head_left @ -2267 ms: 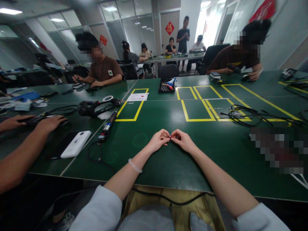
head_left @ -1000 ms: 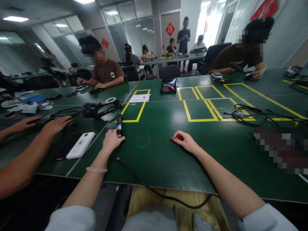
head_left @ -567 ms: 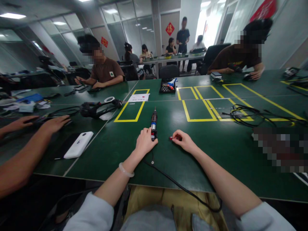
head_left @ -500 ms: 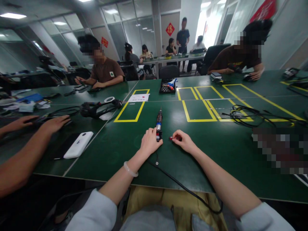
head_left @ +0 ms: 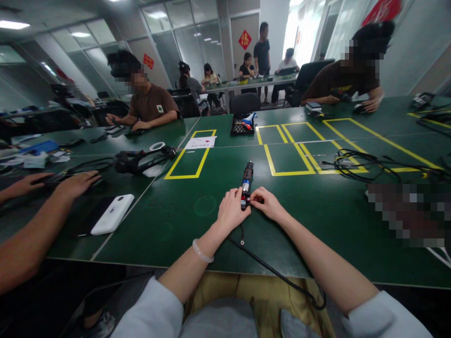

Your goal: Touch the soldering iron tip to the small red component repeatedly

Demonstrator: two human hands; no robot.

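A slim, dark corded tool [head_left: 247, 174] that looks like an electric screwdriver, with a blue band and silvery section, points away from me over the green table [head_left: 169, 249]. My left hand [head_left: 232, 207] is closed round its rear part from the left. My right hand [head_left: 267, 204] pinches a small red piece against the tool's right side; the fingertips hide most of that piece. From the rear runs a black cord [head_left: 271, 266] over the table edge toward my lap. A thin lead with a ring terminal [head_left: 242, 242] lies beside it.
A black tray of small tools [head_left: 243, 124] stands at the back. Left lie a white power bank [head_left: 112, 214], a black strapped device [head_left: 132, 160] and a tape roll [head_left: 157, 146]. Coiled cables [head_left: 355, 162] lie right. A neighbour's hand [head_left: 79, 182] rests at left; co-workers sit opposite.
The tool and my left hand have shifted right, and the tool's front now tilts rightward. My right hand's red piece, held apart before, now meets the tool. The thin tip no longer shows.
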